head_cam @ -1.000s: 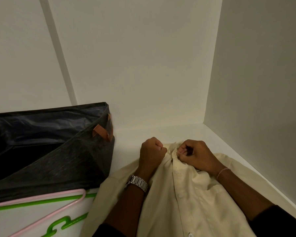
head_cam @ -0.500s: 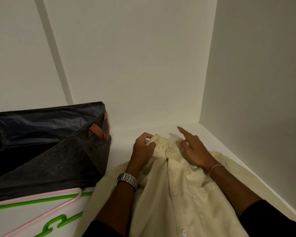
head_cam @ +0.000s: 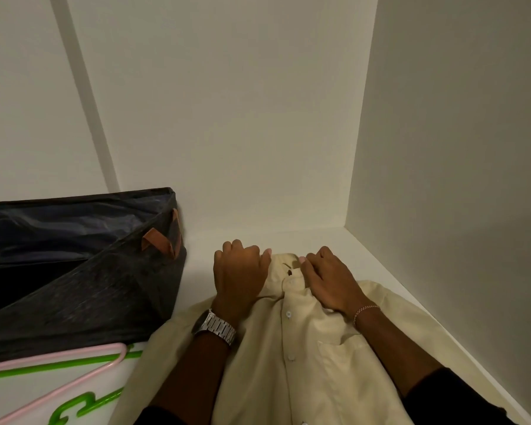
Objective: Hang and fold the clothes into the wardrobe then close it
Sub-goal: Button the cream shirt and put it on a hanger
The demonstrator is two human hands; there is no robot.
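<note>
Lower shirt (head_cam: pixel 313 363) hem cut off at bottom edge; fingertips of both hands hidden under collar (head_cam: pixel 284 265). Left hand (head_cam: pixel 239 277) knuckles-up at centre frame, fingers curled, gripping left collar side. Right hand (head_cam: pixel 328 280) likewise, pinching right collar side. Cream, buttoned, chest pocket visible, lying front-up on white wardrobe shelf (head_cam: pixel 380 271), lower centre. Dark storage bag (head_cam: pixel 74 271) at left; pink hanger (head_cam: pixel 74 381) and green hanger (head_cam: pixel 83 406) at lower left, partly cropped.
</note>
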